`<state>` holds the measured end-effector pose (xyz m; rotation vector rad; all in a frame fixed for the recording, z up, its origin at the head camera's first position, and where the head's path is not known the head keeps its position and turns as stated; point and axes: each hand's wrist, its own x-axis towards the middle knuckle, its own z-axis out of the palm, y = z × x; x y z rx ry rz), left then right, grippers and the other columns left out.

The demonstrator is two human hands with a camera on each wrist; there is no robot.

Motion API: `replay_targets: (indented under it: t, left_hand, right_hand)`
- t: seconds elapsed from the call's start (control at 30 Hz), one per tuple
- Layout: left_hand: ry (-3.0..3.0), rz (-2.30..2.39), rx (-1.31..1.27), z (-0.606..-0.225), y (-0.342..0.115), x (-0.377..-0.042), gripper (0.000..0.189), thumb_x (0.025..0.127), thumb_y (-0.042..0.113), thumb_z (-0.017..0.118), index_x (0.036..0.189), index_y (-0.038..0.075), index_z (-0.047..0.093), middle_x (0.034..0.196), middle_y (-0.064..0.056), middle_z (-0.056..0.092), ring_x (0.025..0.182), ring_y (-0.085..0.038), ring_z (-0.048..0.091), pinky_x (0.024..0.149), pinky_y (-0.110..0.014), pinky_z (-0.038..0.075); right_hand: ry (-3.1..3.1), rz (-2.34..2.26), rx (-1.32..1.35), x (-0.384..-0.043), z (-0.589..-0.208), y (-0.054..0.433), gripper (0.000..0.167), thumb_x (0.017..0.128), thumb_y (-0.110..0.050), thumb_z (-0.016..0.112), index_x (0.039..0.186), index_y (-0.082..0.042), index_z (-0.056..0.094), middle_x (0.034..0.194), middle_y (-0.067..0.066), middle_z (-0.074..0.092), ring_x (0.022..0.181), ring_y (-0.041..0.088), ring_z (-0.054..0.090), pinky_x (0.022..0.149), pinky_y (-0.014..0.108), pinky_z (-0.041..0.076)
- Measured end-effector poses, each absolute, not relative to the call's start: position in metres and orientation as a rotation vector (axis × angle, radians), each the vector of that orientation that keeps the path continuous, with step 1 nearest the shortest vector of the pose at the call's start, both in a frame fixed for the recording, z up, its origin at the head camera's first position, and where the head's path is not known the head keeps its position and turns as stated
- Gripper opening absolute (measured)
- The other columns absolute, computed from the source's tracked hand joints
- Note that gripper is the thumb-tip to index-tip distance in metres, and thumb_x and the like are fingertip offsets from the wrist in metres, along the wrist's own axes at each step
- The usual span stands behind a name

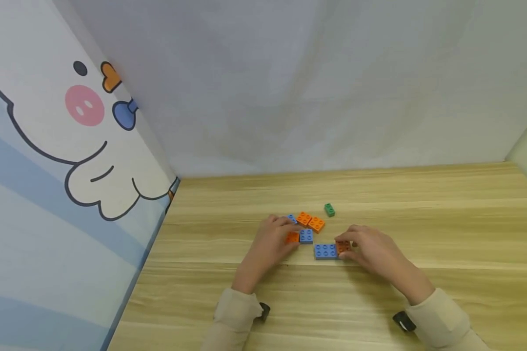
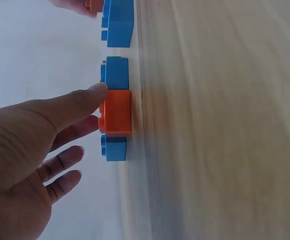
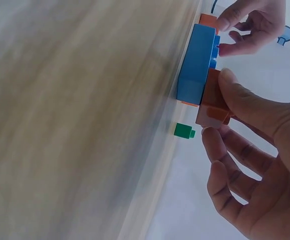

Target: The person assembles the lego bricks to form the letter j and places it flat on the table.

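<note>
A long blue brick [image 1: 325, 251] lies on the table. Over its right end, partly covering its studs, is a dark orange brick [image 3: 213, 102]. My right hand [image 1: 373, 248] pinches that brick between thumb and fingers; whether it is pressed fully down I cannot tell. My left hand [image 1: 270, 241] has its thumb and index finger about a bright orange brick [image 2: 118, 113] on the table, the thumb tip touching its upper edge. Beside this brick, on the right, sits a square blue brick [image 1: 306, 236]. The left fingers partly hide the orange brick in the head view.
Behind the hands lie two orange bricks [image 1: 304, 218] side by side and another blue brick [image 1: 292, 219], partly covered by the left hand. A small green brick [image 1: 329, 210] stands farther back. A pale curtain [image 1: 334, 97] borders the wooden table [image 1: 443, 209].
</note>
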<state>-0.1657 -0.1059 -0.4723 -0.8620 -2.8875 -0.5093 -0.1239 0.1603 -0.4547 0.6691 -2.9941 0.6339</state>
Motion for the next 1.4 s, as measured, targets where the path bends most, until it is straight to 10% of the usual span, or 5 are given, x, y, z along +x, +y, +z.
replay_targets:
  t: [1.4]
  left_hand:
    - [-2.858, -0.618, -0.935, -0.46, -0.099, -0.149, 0.035, 0.089, 0.033, 0.08, 0.121, 0.018, 0.074, 0.12, 0.004, 0.075, 0.109, -0.017, 0.061, 0.101, -0.037, 0.047]
  right_hand:
    - [-2.947, 0.688, 0.677, -0.12, -0.457, 0.16, 0.033, 0.086, -0.027, 0.081, 0.115, -0.013, 0.076, 0.105, 0.0, 0.075, 0.084, 0.011, 0.066, 0.073, 0.032, 0.057]
